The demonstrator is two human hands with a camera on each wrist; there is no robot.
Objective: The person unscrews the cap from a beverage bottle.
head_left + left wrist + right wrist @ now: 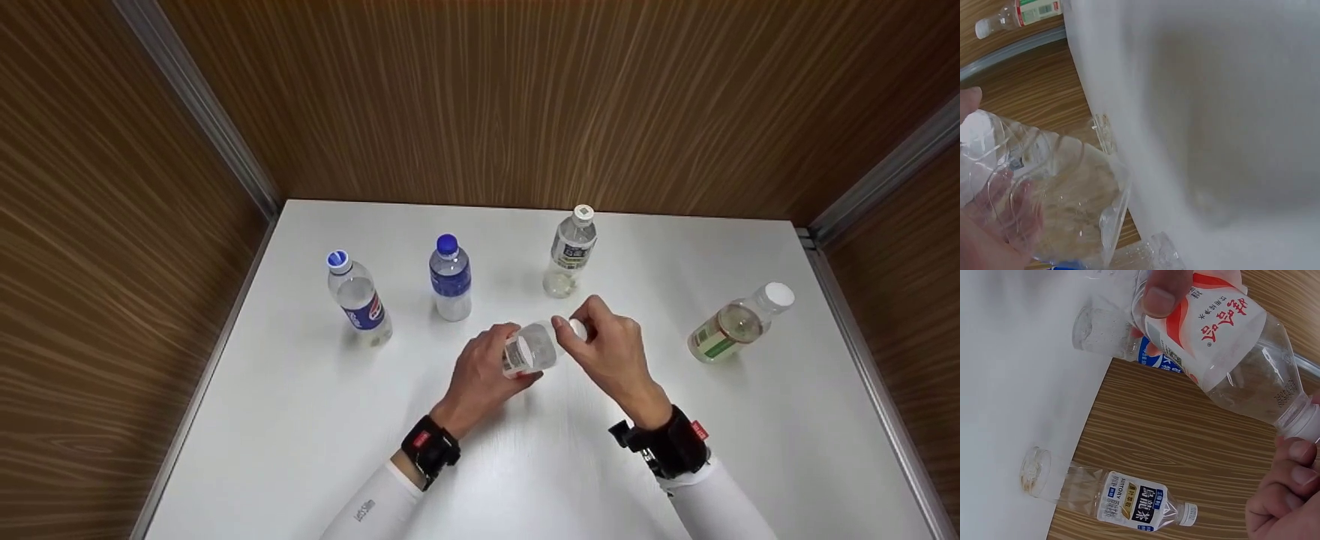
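A clear plastic water bottle [1252,377] with a red and white label is held tilted above the table, its white cap [1306,423] toward my right hand. In the head view my left hand [484,371] grips the bottle around its body. The thumb and curled fingers of my right hand [611,349] pinch the cap at the neck. Through the clear wall in the left wrist view, fingers of the left hand [1010,214] show behind the bottle. Behind the hands stands a clear bottle [574,251] with a white cap and a dark-lettered label.
On the white table [247,420] stand a Pepsi-labelled bottle [364,304] at left, a blue-capped bottle [451,281] near the middle, and a green-and-red-labelled bottle [739,324] with yellowish liquid at right. Wood-grain panels [487,97] rise at the back and sides.
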